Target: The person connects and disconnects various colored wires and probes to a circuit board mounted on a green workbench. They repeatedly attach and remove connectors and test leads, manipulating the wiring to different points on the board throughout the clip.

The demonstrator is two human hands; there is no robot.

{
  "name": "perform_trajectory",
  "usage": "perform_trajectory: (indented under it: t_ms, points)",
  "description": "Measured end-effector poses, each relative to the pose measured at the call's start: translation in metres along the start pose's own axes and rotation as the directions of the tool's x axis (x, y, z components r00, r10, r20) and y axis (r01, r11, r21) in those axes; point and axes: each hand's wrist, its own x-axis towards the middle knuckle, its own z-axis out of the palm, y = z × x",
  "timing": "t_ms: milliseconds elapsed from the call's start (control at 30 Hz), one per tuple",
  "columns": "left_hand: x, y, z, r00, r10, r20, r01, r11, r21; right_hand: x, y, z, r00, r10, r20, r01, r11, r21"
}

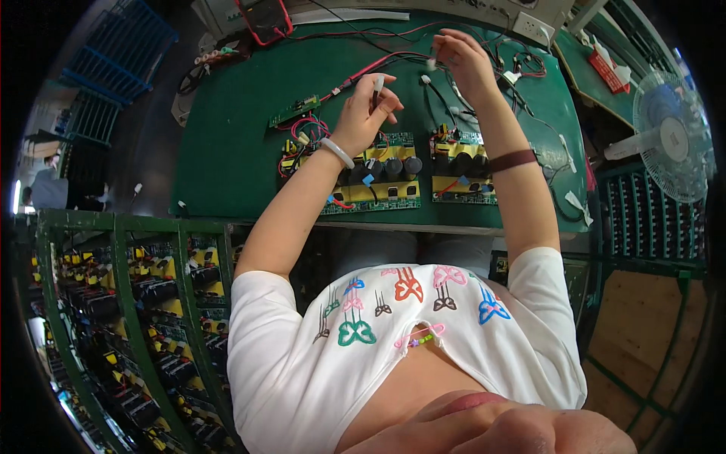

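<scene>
My left hand (361, 119) is closed in a pinch around a white plug connector (379, 83), above the left circuit board (393, 198). This board carries black capacitors, yellow parts and short coloured wires. Farther out, at the right, my right hand (467, 66) has its fingers bent together next to a small white connector (431, 65) on a lead; whether they grip it is unclear. Beneath my right forearm lies the right circuit board (463, 189), partly hidden by the arm. A narrow green circuit board (295, 112) with pink-red wires sits left of my left hand.
The green work table (234, 166) holds loose cables (529, 68) at its far right and a red multimeter (263, 21) at the back. A fan (669, 140) stands at the right. Left of me, a green rack (121, 280) holds many boards. Another person (53, 185) is far left.
</scene>
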Motion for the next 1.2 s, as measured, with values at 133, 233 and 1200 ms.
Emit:
perform_trajectory:
  t_ms: [133,233,1200]
  points:
    - [-0.001,0.002,0.002,0.999,0.043,-0.004,-0.043,0.999,0.010,-0.021,-0.034,0.031,0.994,-0.105,0.006,0.105,0.980,-0.169]
    - [-0.001,0.007,0.003,1.000,0.024,-0.011,-0.024,1.000,0.006,-0.031,-0.055,0.035,0.996,0.004,0.087,0.048,0.812,-0.581]
    - [-0.005,0.011,0.001,1.000,0.001,0.025,0.002,0.991,-0.131,-0.092,-0.063,0.077,0.607,-0.122,0.785,0.766,-0.173,-0.619]
